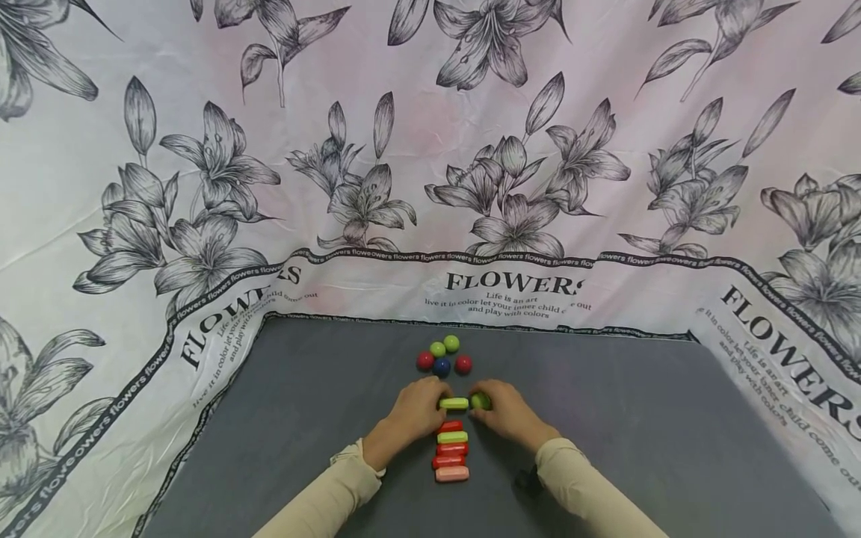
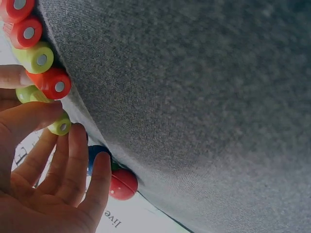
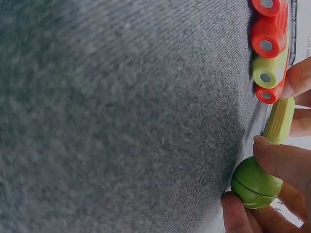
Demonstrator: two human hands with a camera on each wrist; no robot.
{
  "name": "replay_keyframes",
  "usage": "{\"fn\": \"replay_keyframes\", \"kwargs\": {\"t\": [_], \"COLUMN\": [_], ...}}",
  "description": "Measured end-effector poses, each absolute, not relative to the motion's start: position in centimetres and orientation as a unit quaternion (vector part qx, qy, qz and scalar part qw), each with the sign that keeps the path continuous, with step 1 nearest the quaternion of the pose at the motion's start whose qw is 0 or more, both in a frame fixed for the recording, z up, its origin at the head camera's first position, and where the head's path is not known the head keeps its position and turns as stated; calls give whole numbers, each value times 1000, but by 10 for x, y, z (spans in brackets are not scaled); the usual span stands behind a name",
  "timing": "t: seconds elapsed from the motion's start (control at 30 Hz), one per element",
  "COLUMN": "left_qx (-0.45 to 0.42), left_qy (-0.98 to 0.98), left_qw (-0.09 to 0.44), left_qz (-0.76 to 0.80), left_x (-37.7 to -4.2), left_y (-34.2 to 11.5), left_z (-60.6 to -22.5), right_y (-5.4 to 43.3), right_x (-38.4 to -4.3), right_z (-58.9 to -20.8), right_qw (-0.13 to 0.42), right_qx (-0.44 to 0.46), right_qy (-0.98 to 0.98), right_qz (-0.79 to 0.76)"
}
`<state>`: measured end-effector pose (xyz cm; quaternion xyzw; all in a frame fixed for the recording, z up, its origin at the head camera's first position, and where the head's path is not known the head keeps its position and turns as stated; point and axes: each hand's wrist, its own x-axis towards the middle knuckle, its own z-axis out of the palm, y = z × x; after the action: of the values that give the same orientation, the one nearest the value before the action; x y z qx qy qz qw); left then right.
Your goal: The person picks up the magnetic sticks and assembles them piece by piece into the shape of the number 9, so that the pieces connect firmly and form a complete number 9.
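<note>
Yellow bar (image 1: 454, 403) is sitting on the near side of the blue ball (image 1: 441, 367), slightly to its right; cannot tell whether it is touching the counter (image 1: 323, 388). Left hand (image 1: 417, 407) is holding it, grip closing in a thumb-and-finger pinch at the left end. Right hand (image 1: 513, 412) is gripping a green ball (image 3: 256, 183) between thumb and fingers, also nearside of the blue ball but farther right than the bar.

Row of bars (image 1: 452, 450) is lying nearer the person, beyond the held bar as counted from the blue ball: red, yellow, red, red, pink, stacked crosswise, close together. Wrist views are showing grey discs (image 2: 59, 87) in their ends.

One red ball (image 1: 424, 361) is resting just left of the blue ball, another red ball (image 1: 463, 365) right of it; two light green balls (image 1: 451, 344) are clustering on its far side. Flowered cloth (image 1: 377, 291) is rising well behind it.
</note>
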<state>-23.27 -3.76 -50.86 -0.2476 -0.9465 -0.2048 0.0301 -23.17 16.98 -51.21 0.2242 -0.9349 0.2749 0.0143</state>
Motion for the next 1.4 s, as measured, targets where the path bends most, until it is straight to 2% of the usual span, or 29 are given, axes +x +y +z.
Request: {"fn": "replay_keyframes", "kwargs": {"t": [0.53,0.87,1.4], "left_qx": [-240,-241,-235], "left_qy": [-951,-950,-946], "left_qw": [21,37,31], "left_qz": [-194,-195,-219], "left_x": [-235,-235,-234], "left_y": [-33,-33,-32], "left_z": [-506,-511,-513], "right_y": [164,158,151], "right_x": [-232,-229,-229], "right_z": [-510,-512,-516], "right_qw": [16,63,44], "right_qx": [221,262,253], "right_qy": [-938,-932,-938], "right_qz": [265,243,233]}}
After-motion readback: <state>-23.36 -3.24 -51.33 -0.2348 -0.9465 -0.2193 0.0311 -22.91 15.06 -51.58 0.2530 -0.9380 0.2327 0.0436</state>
